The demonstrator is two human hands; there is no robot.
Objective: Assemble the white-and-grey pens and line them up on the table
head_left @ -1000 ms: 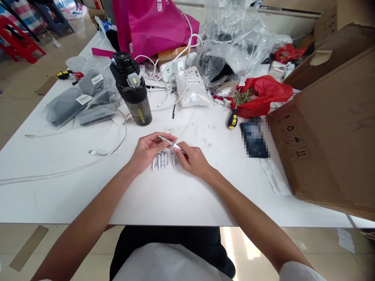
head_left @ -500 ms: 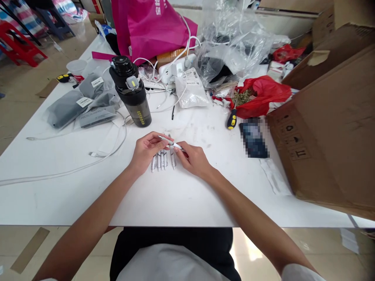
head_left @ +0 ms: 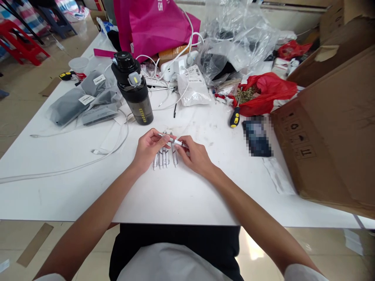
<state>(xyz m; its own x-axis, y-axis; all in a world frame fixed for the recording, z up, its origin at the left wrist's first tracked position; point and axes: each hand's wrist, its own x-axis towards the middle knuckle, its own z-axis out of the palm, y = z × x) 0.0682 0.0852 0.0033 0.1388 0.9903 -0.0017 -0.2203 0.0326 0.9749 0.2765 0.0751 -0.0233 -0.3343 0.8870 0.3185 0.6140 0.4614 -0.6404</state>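
Between my two hands is a white pen (head_left: 177,142) with a silver tip end, held slantwise just above the table. My left hand (head_left: 148,150) pinches its tip end between thumb and fingers. My right hand (head_left: 195,155) grips the other end, fingers curled round it. Below them several similar pens (head_left: 161,159) lie side by side on the white table (head_left: 175,199), and one more pen (head_left: 175,157) lies a little apart to their right. My fingers hide the upper parts of these pens.
A black bottle (head_left: 133,89) stands beyond my left hand, with a white cable (head_left: 114,150) nearby. Farther right lie a yellow-black screwdriver (head_left: 234,118), a blurred dark phone-like object (head_left: 257,136) and a large cardboard box (head_left: 336,128). A magenta bag (head_left: 158,29) stands at the back.
The pen between my hands lies a little flatter, and my right hand has shifted slightly up along it. The whole view has moved slightly. Both hands keep their hold.
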